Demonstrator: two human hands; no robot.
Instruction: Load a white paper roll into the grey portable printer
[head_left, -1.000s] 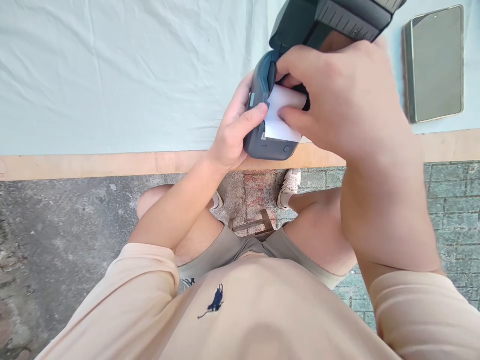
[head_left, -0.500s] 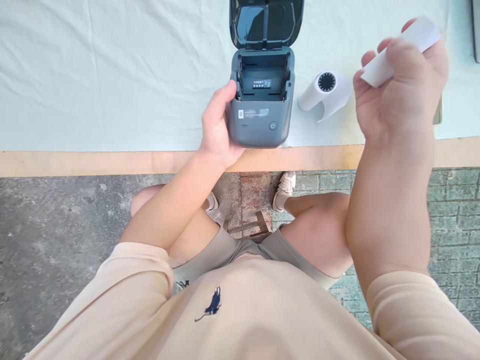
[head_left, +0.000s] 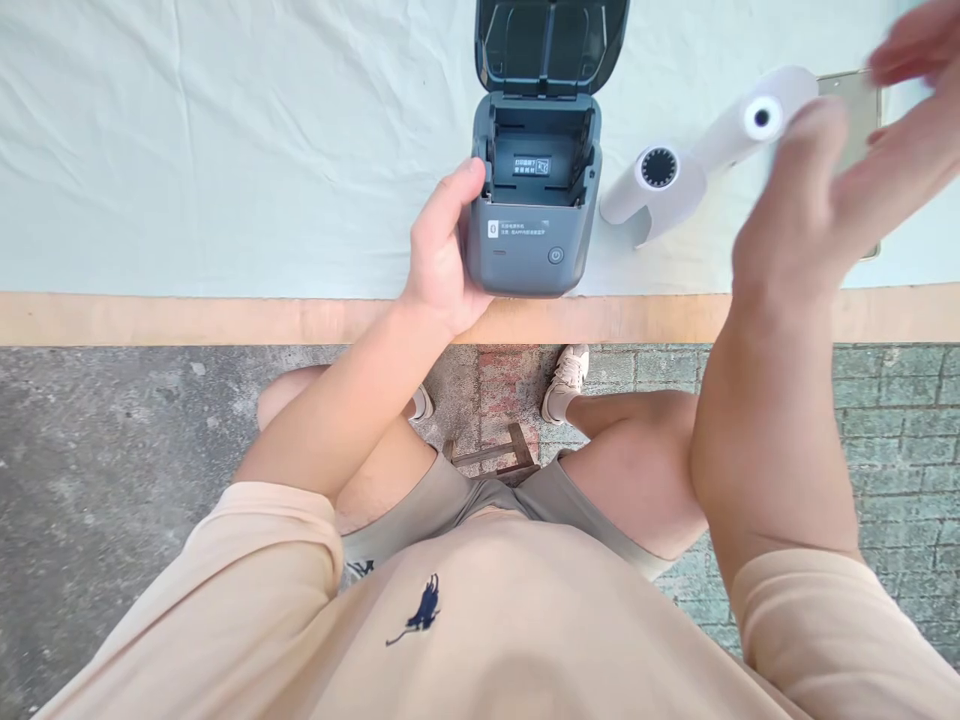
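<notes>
The left hand point(head_left: 442, 245) clamps its fingers on the lid-up printer point(head_left: 525, 245) at twelve o'clock, probably steadying it; a paper roll point(head_left: 624, 193) at its three o'clock and second roll point(head_left: 731, 130) toward two seem kept within reach; the right hand point(head_left: 840, 215) has its fingers apart, apparently empty.

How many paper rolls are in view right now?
2: one paper roll just right of the open printer, another roll farther right, near the right hand.
</notes>
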